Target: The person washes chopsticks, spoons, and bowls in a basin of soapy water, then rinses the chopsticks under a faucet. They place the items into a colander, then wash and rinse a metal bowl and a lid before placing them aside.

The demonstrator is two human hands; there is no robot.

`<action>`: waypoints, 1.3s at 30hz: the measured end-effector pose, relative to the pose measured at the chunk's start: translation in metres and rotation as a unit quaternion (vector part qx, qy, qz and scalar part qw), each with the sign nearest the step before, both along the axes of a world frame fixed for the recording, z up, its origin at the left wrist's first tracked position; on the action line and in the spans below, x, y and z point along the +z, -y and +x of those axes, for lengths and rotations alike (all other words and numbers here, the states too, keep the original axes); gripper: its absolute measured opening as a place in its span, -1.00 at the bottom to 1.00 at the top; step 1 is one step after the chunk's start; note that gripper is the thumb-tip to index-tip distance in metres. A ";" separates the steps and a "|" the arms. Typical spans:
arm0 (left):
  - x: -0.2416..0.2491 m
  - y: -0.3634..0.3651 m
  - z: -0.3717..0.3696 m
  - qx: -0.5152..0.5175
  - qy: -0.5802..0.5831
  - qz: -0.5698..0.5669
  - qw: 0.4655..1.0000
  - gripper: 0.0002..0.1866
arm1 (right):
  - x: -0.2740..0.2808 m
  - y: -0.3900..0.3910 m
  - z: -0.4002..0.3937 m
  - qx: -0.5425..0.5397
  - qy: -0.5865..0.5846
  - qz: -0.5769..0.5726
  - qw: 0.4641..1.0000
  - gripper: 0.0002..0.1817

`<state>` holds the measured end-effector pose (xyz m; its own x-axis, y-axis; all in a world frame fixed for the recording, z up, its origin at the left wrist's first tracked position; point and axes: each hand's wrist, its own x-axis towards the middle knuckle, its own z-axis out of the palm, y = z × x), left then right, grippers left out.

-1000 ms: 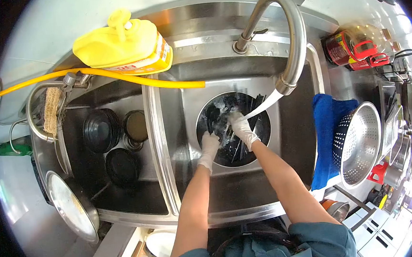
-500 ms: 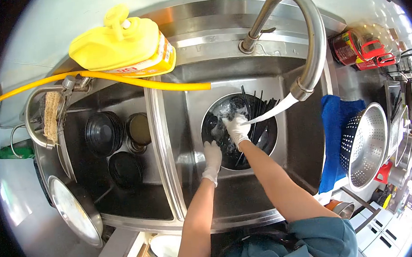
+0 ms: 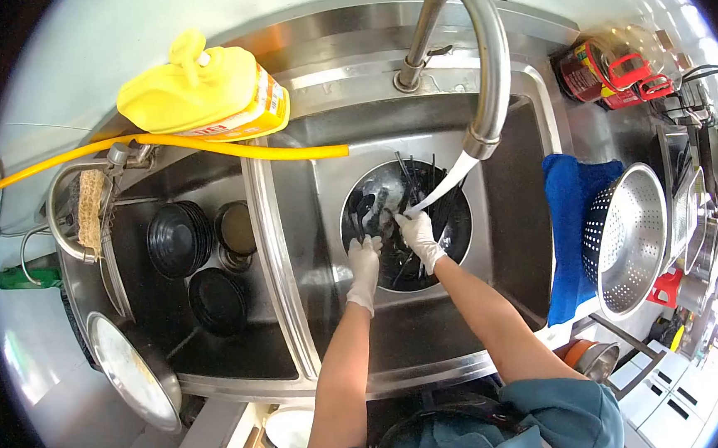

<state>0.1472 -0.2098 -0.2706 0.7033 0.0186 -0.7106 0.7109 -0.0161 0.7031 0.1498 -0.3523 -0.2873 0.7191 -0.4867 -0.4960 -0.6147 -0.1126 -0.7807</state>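
A round metal basin [image 3: 470,245] of water sits in the right sink, with black chopsticks [image 3: 449,197] and other dark utensils in it. My left hand [image 3: 365,261], in a white glove, is closed at the basin's left side around the handles of black spoons [image 3: 363,204], bowls pointing up. My right hand [image 3: 419,235], also gloved, is over the middle of the basin with fingers curled; what they grip is hidden. Water [image 3: 444,189] streams from the curved faucet [image 3: 480,143] beside its fingers.
The left sink holds stacked black dishes [image 3: 175,241] and a metal container [image 3: 236,230]. A yellow hose [image 3: 287,151] crosses the divider below a yellow jug [image 3: 200,93]. To the right are a blue towel [image 3: 571,226] and a perforated colander [image 3: 633,238].
My left hand has closed around black spoons at the basin's left side. My right hand has shifted slightly lower in the basin. The whole view has moved a little.
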 end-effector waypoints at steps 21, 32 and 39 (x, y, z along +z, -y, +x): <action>0.088 -0.017 0.000 0.143 -0.251 -0.143 0.946 -0.74 | 0.109 -0.020 -0.061 0.308 0.238 -0.217 0.895 -0.56; 0.080 -0.019 0.000 -0.027 -0.220 -0.035 0.974 -0.80 | 0.130 0.002 -0.029 0.533 0.379 -0.208 0.727 -0.81; 0.061 -0.013 -0.003 0.048 -0.294 -0.071 0.952 -0.84 | 0.125 0.004 -0.024 0.592 0.391 -0.239 0.663 -0.73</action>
